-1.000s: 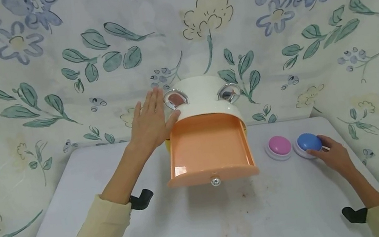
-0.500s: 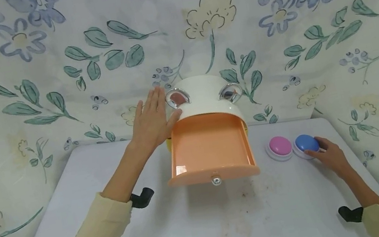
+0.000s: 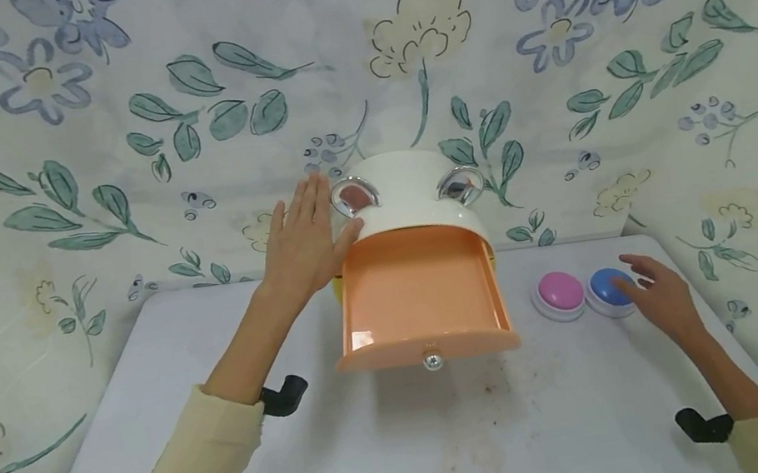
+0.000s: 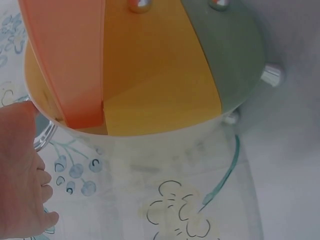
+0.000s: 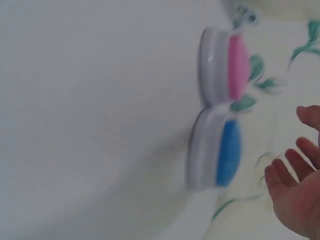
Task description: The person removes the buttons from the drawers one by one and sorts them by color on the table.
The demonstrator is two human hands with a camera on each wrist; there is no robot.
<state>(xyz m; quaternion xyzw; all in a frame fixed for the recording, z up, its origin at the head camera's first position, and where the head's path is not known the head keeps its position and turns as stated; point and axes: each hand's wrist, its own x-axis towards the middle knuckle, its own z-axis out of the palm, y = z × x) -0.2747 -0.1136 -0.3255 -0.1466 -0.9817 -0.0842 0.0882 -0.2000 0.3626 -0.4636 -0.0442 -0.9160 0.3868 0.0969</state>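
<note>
A small white drawer cabinet (image 3: 407, 181) stands at the back of the table, with a chrome eye-shaped ring at each upper corner. Its top orange drawer (image 3: 420, 284) is pulled out and holds nothing. My left hand (image 3: 302, 246) rests with straight fingers along the cabinet's left upper side, thumb at its front edge. Below the orange drawer, the left wrist view shows a yellow drawer (image 4: 155, 75) and a green drawer (image 4: 230, 55), both closed. My right hand (image 3: 665, 302) hovers just off a blue push button (image 3: 609, 287), fingers spread and loosely bent. Beside it sits a pink push button (image 3: 560, 291).
The white table (image 3: 390, 471) carries faint brown stains in front of the drawer. A flowered cloth (image 3: 344, 40) hangs behind and to both sides. The orange drawer's front, with its silver knob (image 3: 432, 361), juts out over the table.
My right hand has let go of the blue button and lifted slightly away from it. Earlier, that button moved a little left, closer to the pink one. My left hand stays against the cabinet.
</note>
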